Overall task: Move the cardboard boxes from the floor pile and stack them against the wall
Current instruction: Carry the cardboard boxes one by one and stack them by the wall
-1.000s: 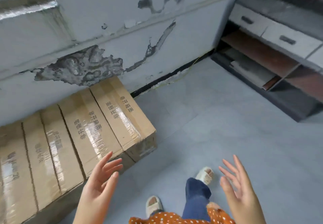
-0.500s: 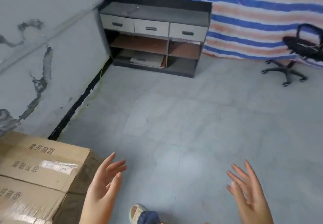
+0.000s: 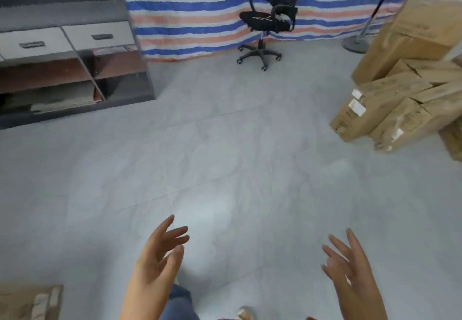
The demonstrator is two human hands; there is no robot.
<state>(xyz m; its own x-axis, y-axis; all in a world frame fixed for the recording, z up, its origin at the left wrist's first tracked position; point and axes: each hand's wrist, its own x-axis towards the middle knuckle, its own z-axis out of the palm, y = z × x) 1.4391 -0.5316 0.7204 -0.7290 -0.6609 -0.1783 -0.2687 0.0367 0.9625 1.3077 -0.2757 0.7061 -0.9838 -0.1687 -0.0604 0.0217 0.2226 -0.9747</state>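
At far right on the pale tiled floor (image 3: 225, 157), pile of long brown cardboard boxes (image 3: 390, 109) lies jumbled, some tilted across others, well apart from both hands. Left hand (image 3: 157, 257) and right hand (image 3: 350, 267) held low in front, fingers spread, palms facing inward, each grip empty. Boxes look stiff, bulky, probably weighty; tape may be slick. Best held at both short ends, underneath.
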